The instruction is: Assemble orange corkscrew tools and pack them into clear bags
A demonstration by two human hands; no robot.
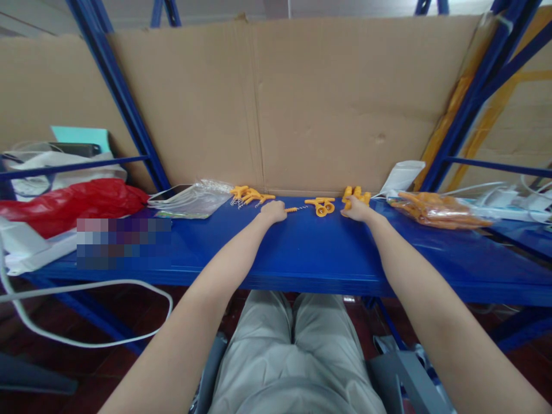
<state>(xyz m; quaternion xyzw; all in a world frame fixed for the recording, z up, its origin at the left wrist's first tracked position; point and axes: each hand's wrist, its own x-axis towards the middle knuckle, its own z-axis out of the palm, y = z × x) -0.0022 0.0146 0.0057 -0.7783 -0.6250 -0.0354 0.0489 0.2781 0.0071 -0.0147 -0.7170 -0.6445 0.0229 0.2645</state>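
My left hand (273, 213) is closed around a corkscrew (292, 210); its orange threaded shaft and thin metal spiral stick out to the right, just above the blue shelf. My right hand (356, 209) has its fingers curled on an orange plastic part in a group of upright orange cylinders (366, 197); the fingers partly hide the piece. Left of my left hand lies a pile of orange corkscrews (246, 195) with metal spirals. Between my hands rest a few orange pieces with round ring ends (321, 209).
A clear plastic bag (202, 198) and red plastic bag (81, 201) lie to the left. At the right are a bag of orange parts (435, 210) and a white power strip (513, 213). Cardboard (336, 103) walls the back of the blue shelf (310, 253). A white cable (107, 283) loops at front left.
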